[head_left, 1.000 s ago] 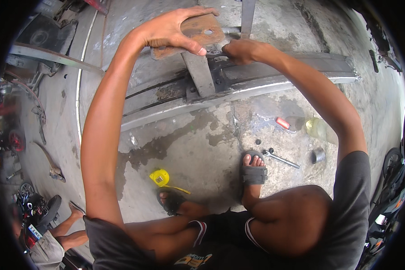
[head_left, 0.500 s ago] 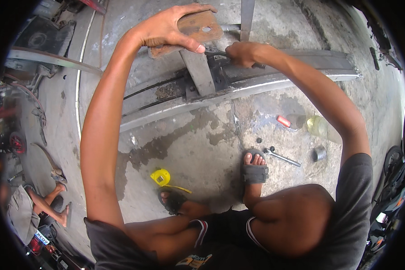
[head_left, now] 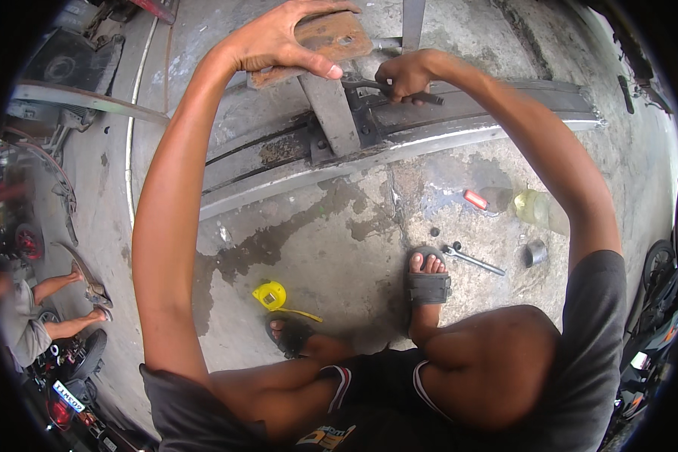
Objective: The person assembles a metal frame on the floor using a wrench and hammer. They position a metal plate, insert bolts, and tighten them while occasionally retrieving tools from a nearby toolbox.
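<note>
My left hand [head_left: 288, 36] spans a rusty steel plate [head_left: 331, 41] with a hole in it, thumb along the near edge and fingers over the far edge. The plate sits on top of a grey metal post [head_left: 330, 113], which rises from a long steel beam [head_left: 474, 134]. Just right of the post, my right hand [head_left: 405, 77] is closed around a dark wrench [head_left: 432, 98]. Its head lies by my left thumb, at the underside of the plate; whatever it grips there is too small to make out. Black bolted brackets [head_left: 366, 126] flank the post's foot.
On the concrete lie a yellow tape measure [head_left: 270, 295], a ratchet wrench [head_left: 474, 261], a metal ring [head_left: 535, 254], a bottle [head_left: 531, 207] and a red-ended item [head_left: 475, 200]. An upright metal bar [head_left: 413, 30] stands beyond my right hand. Another person [head_left: 34, 316] is at the far left by motorcycles.
My right hand has shifted slightly up and its fingers have loosened, so more of the wrench handle shows. The left hand has edged upward in view. The person at left has moved.
</note>
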`<state>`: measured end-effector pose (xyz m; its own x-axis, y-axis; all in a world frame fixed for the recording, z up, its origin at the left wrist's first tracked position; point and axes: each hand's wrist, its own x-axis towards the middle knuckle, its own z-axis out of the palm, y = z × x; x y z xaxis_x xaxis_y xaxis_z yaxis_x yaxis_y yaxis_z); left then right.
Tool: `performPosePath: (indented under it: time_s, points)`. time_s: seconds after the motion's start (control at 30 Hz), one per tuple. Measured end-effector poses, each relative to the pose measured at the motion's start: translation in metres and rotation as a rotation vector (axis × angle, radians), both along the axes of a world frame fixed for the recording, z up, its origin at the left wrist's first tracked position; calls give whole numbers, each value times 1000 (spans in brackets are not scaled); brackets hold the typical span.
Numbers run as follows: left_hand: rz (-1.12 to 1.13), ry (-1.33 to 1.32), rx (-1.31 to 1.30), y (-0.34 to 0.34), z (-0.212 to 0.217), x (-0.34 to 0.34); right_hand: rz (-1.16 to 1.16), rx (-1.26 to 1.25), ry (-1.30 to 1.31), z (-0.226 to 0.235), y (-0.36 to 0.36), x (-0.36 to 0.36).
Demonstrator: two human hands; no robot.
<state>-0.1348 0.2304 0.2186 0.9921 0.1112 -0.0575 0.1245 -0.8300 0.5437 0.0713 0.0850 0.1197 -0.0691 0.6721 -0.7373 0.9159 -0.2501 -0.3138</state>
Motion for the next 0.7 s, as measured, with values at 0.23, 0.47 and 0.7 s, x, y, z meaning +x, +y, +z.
performPosePath:
  time_s: [0.23, 0.47, 0.7]
  points:
    - [-27, -53, -3, 5, -4, -2, 144, 308, -305, -10, 1, -6]
    - [-70, -109, 8, 4, -3, 12, 250, 364, -135, -37, 2, 55]
    - [-68, -91, 55, 15, -5, 1, -104, -34, 165, 2, 15, -29]
